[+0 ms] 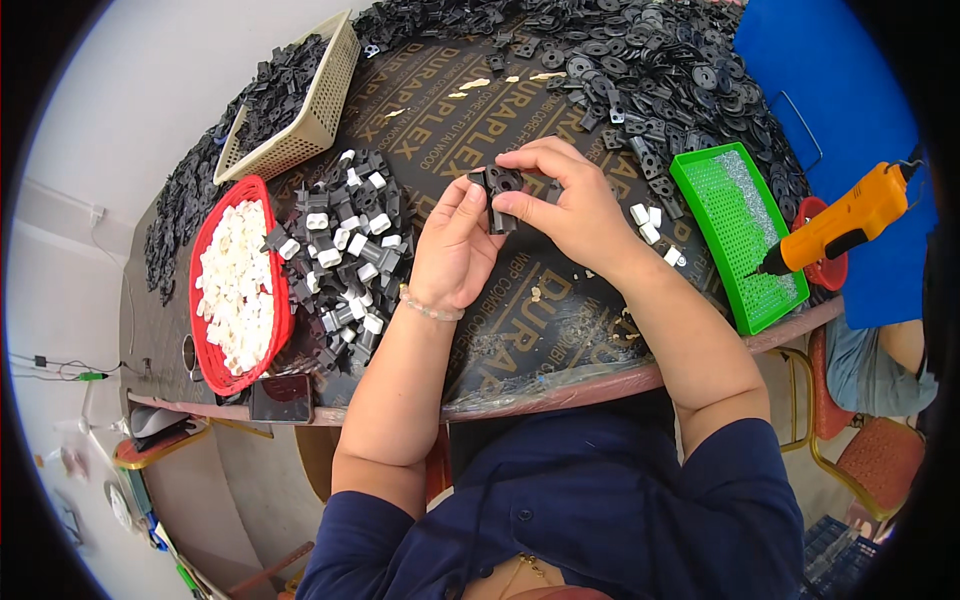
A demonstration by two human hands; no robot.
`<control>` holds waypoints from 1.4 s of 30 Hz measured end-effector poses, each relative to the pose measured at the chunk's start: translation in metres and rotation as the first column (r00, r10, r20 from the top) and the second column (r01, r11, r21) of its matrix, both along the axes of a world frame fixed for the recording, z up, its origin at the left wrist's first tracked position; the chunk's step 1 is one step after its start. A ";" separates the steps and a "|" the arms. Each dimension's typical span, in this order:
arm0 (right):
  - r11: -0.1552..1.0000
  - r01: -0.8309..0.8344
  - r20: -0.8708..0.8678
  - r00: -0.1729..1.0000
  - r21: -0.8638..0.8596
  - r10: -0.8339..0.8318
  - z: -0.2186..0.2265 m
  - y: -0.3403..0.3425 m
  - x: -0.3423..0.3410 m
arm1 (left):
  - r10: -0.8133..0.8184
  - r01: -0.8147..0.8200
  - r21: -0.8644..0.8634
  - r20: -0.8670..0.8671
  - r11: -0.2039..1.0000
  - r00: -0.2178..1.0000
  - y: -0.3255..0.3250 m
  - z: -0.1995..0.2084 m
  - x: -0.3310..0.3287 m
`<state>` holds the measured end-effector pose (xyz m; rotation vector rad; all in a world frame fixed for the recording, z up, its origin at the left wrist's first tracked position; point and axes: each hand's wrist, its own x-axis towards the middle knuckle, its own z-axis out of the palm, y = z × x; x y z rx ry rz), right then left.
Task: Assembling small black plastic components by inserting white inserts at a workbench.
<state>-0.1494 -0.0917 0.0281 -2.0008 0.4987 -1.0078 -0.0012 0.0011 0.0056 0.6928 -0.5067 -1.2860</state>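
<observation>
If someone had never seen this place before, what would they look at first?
Probably the bright orange power tool at the right, beside the green basket with its silvery bits. At the left, the red basket heaped with white pieces also pops out against the dark table. In the middle, the left hand and right hand hold a black part.
</observation>
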 end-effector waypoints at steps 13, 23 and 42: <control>0.973 0.028 0.000 1.000 -0.230 -0.028 0.002 0.000 0.002 | -0.055 0.055 0.014 0.009 0.998 0.998 0.006 0.008 -0.002; 0.906 -0.144 -0.006 0.987 0.398 0.160 0.012 -0.021 -0.018 | 0.098 -0.097 -0.034 0.590 0.995 0.801 0.004 -0.002 -0.007; 0.946 0.160 -0.881 0.347 -0.282 -0.321 0.005 -0.063 -0.072 | 0.017 -0.016 0.021 -0.013 1.000 1.000 -0.002 -0.020 0.013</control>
